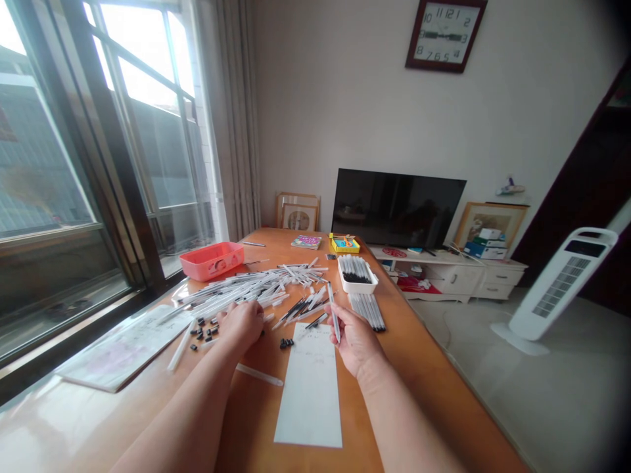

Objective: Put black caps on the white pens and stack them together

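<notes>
My right hand (355, 340) is closed around a white pen (334, 314) that sticks up and away from me, over the top of a white sheet (310, 387). My left hand (242, 323) rests knuckles-up on the wooden table (424, 374), fingers curled down at the near edge of a pile of white pen barrels (246, 289); what is under its fingers is hidden. Small black caps (203, 330) lie just left of it, and a few more caps (286, 342) between the hands. Loose black refills (302, 307) lie ahead.
A white tray of pens (357, 274) stands beyond my right hand, finished pens (367, 310) beside it. A red basket (211, 260) sits far left, a booklet (123, 348) near left. A yellow box (344, 244), a TV (397, 208) and a fan (557, 289) lie farther off.
</notes>
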{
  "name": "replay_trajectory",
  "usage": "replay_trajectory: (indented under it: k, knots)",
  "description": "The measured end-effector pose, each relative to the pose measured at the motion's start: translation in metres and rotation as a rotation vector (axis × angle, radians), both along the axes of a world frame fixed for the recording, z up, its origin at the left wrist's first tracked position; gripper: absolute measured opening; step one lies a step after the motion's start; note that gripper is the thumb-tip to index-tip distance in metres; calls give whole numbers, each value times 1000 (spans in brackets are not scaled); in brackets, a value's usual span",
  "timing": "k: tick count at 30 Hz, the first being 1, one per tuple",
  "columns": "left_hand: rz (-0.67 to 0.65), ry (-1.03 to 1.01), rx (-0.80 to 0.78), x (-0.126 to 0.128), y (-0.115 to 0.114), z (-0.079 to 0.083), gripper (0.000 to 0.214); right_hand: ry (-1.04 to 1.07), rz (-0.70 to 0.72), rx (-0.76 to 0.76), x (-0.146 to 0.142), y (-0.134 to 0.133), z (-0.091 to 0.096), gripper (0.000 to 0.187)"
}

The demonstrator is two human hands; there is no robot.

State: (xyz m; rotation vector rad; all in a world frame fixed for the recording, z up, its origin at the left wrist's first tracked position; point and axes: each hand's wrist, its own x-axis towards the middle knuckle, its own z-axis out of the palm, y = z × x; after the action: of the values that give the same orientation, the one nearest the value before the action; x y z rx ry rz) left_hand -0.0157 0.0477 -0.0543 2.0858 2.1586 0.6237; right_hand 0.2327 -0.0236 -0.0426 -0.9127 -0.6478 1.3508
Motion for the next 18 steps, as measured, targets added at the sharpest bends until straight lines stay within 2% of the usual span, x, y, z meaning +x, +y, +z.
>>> replay_trajectory:
  k: [4, 7, 10, 13, 15, 18]
  knots:
    - [-57, -118, 168, 2, 5, -3, 27, -22, -23, 0, 0, -1, 1, 33]
    - [-142, -432, 247, 9, 3, 3, 32, -70, -74, 17, 0, -2, 4, 33]
    - [-201, -908, 108, 19, -5, 13, 31, -81, -103, 44, 1, -3, 7, 32]
    - [-287, -1290, -57, 29, -19, 22, 30, -62, -116, 83, 0, -4, 8, 30]
    - [-341, -1452, -166, 35, -27, 25, 30, -43, -116, 100, -2, -5, 10, 29]
    - [-427, -1557, -295, 44, -34, 24, 25, 2, -90, 101, -5, -8, 14, 31]
